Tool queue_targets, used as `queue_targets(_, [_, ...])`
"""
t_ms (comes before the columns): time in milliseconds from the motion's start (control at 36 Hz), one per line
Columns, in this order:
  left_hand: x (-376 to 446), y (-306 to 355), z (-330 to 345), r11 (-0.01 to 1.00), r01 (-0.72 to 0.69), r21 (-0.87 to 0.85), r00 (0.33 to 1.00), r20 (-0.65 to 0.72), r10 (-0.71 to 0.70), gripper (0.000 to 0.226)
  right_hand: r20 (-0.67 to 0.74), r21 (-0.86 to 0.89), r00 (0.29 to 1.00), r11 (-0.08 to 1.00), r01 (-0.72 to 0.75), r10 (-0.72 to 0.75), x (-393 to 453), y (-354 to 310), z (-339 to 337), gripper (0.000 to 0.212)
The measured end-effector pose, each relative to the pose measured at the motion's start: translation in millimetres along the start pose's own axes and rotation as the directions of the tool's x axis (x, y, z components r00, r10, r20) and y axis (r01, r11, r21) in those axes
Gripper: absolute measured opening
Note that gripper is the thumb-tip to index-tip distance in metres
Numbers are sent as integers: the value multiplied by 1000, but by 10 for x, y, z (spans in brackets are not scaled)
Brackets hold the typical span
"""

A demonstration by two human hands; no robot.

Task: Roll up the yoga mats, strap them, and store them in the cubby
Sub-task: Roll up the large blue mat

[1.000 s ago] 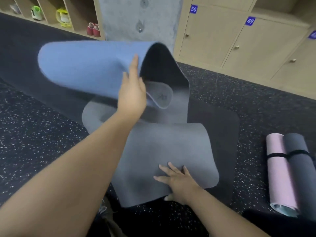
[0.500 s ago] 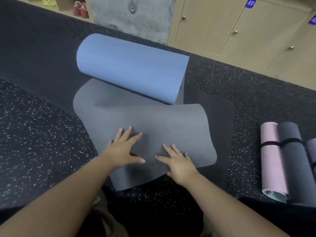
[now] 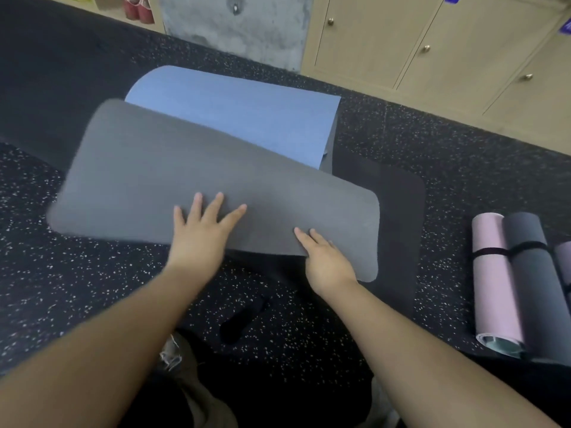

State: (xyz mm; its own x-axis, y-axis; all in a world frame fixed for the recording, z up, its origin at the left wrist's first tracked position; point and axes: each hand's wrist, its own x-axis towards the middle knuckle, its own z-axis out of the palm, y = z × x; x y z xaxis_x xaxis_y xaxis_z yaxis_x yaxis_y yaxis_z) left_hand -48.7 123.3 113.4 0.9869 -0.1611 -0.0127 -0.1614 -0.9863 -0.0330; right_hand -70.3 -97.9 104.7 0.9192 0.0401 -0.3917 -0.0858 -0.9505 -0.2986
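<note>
A yoga mat (image 3: 148,168), grey on one face and blue on the other, lies half rolled on the dark speckled floor. Its grey near end curls over towards the far side, with the blue face (image 3: 247,118) showing behind it. My left hand (image 3: 200,233) lies flat on the grey fold, fingers spread. My right hand (image 3: 324,261) presses on the near edge of the fold, fingers straight. A black mat (image 3: 392,205) lies flat underneath, showing to the right. A dark strap (image 3: 244,319) lies on the floor between my arms.
Rolled mats lie at the right: a pink one (image 3: 494,273) and a dark grey one (image 3: 534,273), each with a black band, and a purple one at the frame edge. Wooden lockers (image 3: 386,41) and a concrete pillar (image 3: 234,29) stand at the back.
My left hand let go of the blue end and came down flat on the grey face. Both hands pushed the near grey end up and forward, so it now curls over the blue part.
</note>
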Motion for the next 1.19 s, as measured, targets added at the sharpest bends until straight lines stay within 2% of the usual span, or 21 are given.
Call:
queue_targets(83, [211, -395, -162, 998, -64, 3, 996, 59, 64, 72, -26, -66, 1000, 998, 3, -5, 17, -31, 14, 85])
queue_targets(167, [189, -627, -154, 993, -110, -52, 961, 248, 120, 52, 48, -135, 999, 991, 19, -13, 36, 5, 111, 86])
queue_targets(222, [69, -649, 16, 986, -146, -80, 909, 382, 166, 37, 122, -169, 992, 985, 46, -26, 65, 53, 228, 76])
queue_targets(306, [-113, -594, 385, 976, -157, -149, 819, 532, 213, 37, 188, -176, 982, 983, 53, -20, 101, 163, 384, 42])
queue_targets(361, [-200, -530, 596, 974, -104, -203, 782, 589, 206, 42, 245, -177, 969, 984, 19, 25, 110, 241, 426, 38])
queue_targets(417, [-270, -459, 752, 971, -45, -233, 771, 610, 182, 43, 276, -178, 960, 984, 2, 48, 118, 300, 461, 38])
queue_targets(500, [-337, -398, 920, 953, 64, -297, 796, 590, 130, 37, 279, -188, 958, 982, -5, 58, 137, 302, 545, 35])
queue_targets(583, [-374, -412, 1043, 946, 122, -299, 782, 617, 94, 33, 293, -187, 953, 982, -16, 72, 164, 260, 665, 33])
queue_targets(667, [-376, -435, 1137, 929, 191, -318, 802, 596, 40, 27, 300, -157, 949, 986, -50, 96, 198, 258, 785, 34])
queue_targets(750, [-332, -385, 1201, 932, 211, -296, 864, 502, -37, 17, 285, -124, 952, 989, -80, 113, 246, 273, 877, 36])
queue_targets(806, [-279, -316, 1204, 951, 195, -238, 910, 406, -85, 19, 252, -108, 959, 988, -106, 130, 289, 275, 896, 40])
queue_targets(889, [-196, -241, 1248, 961, 198, -194, 944, 300, -134, 23, 160, -148, 973, 978, -145, 168, 394, 290, 833, 45])
queue_targets(972, [-111, -171, 1345, 977, 78, -200, 989, 140, -51, 24, 69, -187, 976, 964, -189, 205, 532, 381, 695, 46])
queue_targets(1056, [-31, -11, 1366, 958, -57, -280, 995, 59, 76, 39, -26, -196, 964, 945, -264, 264, 649, 562, 548, 49])
queue_targets(1139, [113, 292, 1249, 936, -98, -339, 989, 71, 129, 43, -106, -151, 929, 918, -367, 354, 713, 806, 418, 51])
queue_targets(1194, [218, 529, 1190, 947, -111, -302, 976, 144, 161, 32, -139, -116, 899, 895, -431, 415, 712, 991, 337, 49])
